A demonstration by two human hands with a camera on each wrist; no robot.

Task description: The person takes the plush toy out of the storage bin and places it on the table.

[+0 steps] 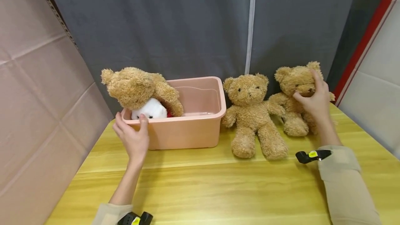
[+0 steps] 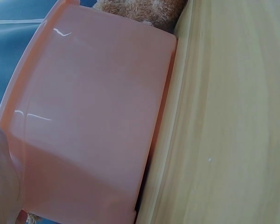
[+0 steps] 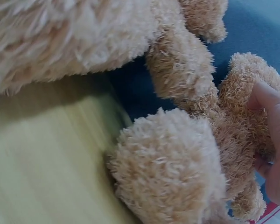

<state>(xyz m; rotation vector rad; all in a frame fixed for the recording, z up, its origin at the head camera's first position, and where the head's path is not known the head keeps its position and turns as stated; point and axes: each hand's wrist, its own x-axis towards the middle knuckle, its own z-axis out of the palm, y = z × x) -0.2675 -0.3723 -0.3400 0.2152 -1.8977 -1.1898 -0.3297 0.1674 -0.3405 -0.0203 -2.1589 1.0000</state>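
At the near left corner of a pink plastic bin [image 1: 184, 133], my left hand [image 1: 134, 141] grips the rim, thumb on the front side. Inside the bin, a brown teddy bear [image 1: 131, 86] leans over a white plush toy [image 1: 153, 108], whose lower part is hidden by the bin wall. My right hand [image 1: 316, 102] holds the head of another brown teddy bear [image 1: 293, 82] at the far right, thumb and fingers spread around its face. Between that bear and the bin sits a third teddy bear [image 1: 250, 114], untouched.
All of this stands on a yellow wood-grain table [image 1: 200, 183]. A grey curtain [image 1: 172, 20] hangs right behind the bin and bears. Pale pink panels [image 1: 28, 89] close in the left side, and a white panel [image 1: 378, 72] with a red edge stands at the right.
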